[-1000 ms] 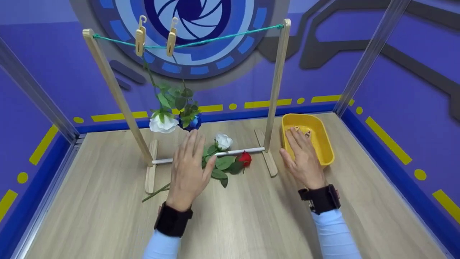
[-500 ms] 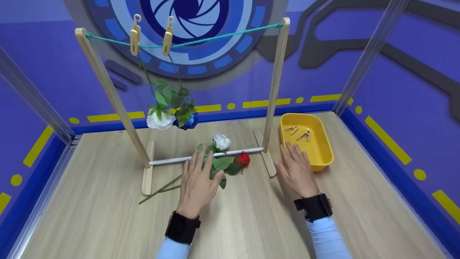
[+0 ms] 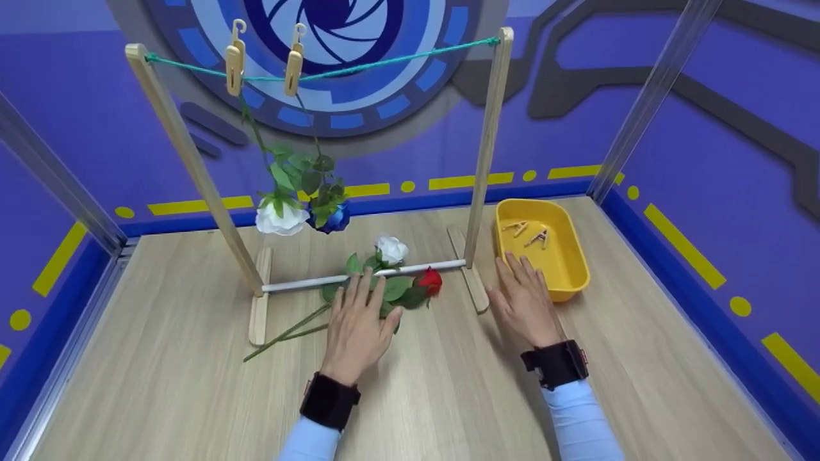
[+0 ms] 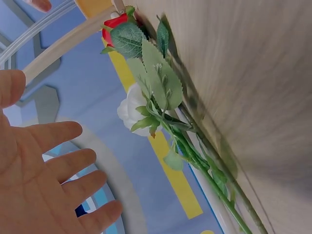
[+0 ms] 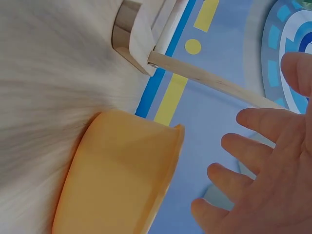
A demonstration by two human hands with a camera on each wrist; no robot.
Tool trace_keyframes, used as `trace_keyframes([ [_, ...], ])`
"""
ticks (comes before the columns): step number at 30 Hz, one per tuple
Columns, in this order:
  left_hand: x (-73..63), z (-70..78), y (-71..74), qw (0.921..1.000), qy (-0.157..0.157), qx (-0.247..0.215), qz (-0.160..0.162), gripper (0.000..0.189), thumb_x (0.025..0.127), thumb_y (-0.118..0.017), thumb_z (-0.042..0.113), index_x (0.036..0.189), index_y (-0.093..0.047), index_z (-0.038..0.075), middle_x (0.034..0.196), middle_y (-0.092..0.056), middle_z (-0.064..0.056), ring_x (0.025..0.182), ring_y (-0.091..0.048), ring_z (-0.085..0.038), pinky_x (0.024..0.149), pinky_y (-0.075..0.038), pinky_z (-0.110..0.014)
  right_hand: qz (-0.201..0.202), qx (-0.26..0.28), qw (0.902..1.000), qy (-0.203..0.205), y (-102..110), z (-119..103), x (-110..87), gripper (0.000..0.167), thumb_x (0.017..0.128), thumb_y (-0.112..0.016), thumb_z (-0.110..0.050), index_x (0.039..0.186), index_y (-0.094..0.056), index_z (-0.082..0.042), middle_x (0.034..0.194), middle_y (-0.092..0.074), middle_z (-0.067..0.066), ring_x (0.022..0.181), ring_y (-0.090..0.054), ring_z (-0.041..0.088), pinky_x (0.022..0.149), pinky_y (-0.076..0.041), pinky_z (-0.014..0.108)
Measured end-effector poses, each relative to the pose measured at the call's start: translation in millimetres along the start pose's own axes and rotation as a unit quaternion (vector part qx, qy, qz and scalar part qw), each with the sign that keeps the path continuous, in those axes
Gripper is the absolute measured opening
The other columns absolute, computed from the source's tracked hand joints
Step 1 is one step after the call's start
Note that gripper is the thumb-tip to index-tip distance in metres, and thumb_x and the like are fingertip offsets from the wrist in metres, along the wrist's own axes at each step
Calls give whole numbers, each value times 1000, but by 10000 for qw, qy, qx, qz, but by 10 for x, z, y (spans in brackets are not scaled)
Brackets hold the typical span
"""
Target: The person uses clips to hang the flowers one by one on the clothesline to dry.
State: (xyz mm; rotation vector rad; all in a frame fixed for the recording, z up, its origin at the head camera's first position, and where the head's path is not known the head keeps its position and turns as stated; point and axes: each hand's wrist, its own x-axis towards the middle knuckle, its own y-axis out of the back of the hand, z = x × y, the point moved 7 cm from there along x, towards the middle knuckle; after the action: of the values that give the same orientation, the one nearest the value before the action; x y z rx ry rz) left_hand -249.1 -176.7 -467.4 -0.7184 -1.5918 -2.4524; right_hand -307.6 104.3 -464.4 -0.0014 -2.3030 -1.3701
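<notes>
My left hand (image 3: 359,330), fingers straight, is held over the stems and leaves of two roses lying on the table. One is a white rose (image 3: 391,250) behind the white bar; the other is a red rose (image 3: 429,282) in front of it. In the left wrist view, the left palm (image 4: 39,180) is apart from the roses and holds nothing. My right hand (image 3: 525,304), fingers relaxed, hovers by the near left side of a yellow box (image 3: 573,272). Inside the box lie two small clothespins (image 3: 514,227). The right wrist view shows that hand (image 5: 278,170) beside the box wall, holding nothing.
A wooden frame (image 3: 490,147) with a green cord (image 3: 397,61) stands across the table. Two larger clothespins (image 3: 235,67) on the cord hold a white rose (image 3: 280,218) and a blue rose (image 3: 330,216) head down. Panelled walls enclose the table's back and sides.
Drawn back from over the box, my right hand now exposes the clothespins inside. My left hand has shifted right and nearer to me. The hanging roses stay in place.
</notes>
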Motion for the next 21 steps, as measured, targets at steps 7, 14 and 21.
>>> trace_keyframes([
  [7,2,35,-35,10000,-55,-7,-48,60,105,-56,42,149,-53,1,160,-39,-24,150,-33,-45,119,-26,-64,2,-13,10000,-36,-12,36,18,58,104,-62,-25,152,-47,3,161,-37,26,151,-27,48,123,-15,65],
  [14,21,102,-81,9999,-103,63,-51,61,105,-55,44,149,-54,2,160,-41,-23,149,-35,-45,119,-27,-65,-69,34,9999,-151,-6,96,27,57,105,-60,-27,152,-46,2,162,-36,25,152,-27,48,123,-15,64],
  [21,65,245,-151,9994,-136,106,-311,61,105,-53,45,150,-53,4,162,-39,-21,151,-33,-42,119,-27,-65,-62,75,9995,-310,47,190,14,57,106,-59,-28,151,-47,5,160,-37,28,150,-28,50,122,-19,65],
])
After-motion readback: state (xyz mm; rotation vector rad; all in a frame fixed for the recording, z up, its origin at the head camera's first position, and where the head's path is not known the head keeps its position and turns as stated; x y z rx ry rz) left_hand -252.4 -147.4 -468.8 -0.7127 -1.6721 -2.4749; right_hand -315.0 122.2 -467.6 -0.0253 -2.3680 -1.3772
